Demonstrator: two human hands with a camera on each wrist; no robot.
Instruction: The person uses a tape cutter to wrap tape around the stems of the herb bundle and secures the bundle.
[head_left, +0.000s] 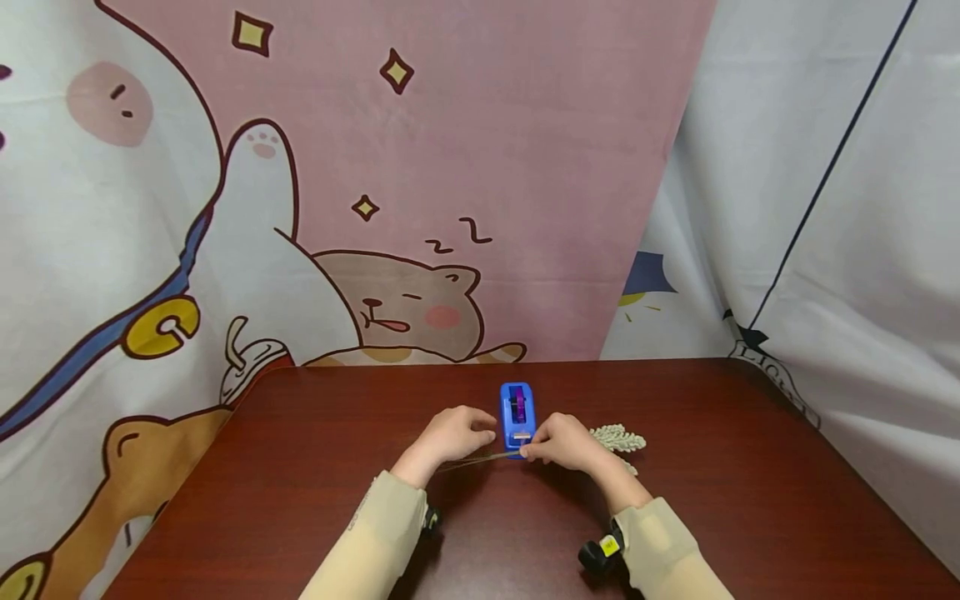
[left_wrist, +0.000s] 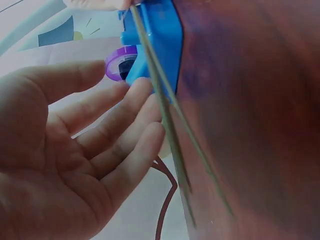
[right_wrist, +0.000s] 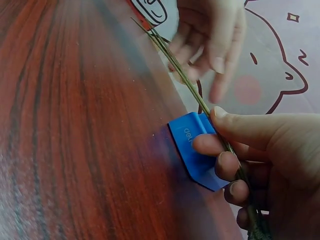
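Note:
My right hand [head_left: 562,442] pinches a small bundle of thin green stems [right_wrist: 180,72] between thumb and fingers. Pale, feathery flower heads [head_left: 618,437] stick out on the right side of that hand. The bare stem ends point left, past the front of a blue tape dispenser [head_left: 517,396] with a purple tape roll [left_wrist: 114,56]. Left of the dispenser, my left hand [head_left: 459,435] has its fingers loosely bent and holds nothing. In the left wrist view the stems pass close by its fingertips; whether they touch I cannot tell.
A dark reddish-brown table [head_left: 337,517] bears everything. Behind it hangs a pink and white cloth [head_left: 555,167] with cartoon animals. White cloth also hangs at the right, crossed by a dark line. Each wrist wears a small black device [head_left: 597,557].

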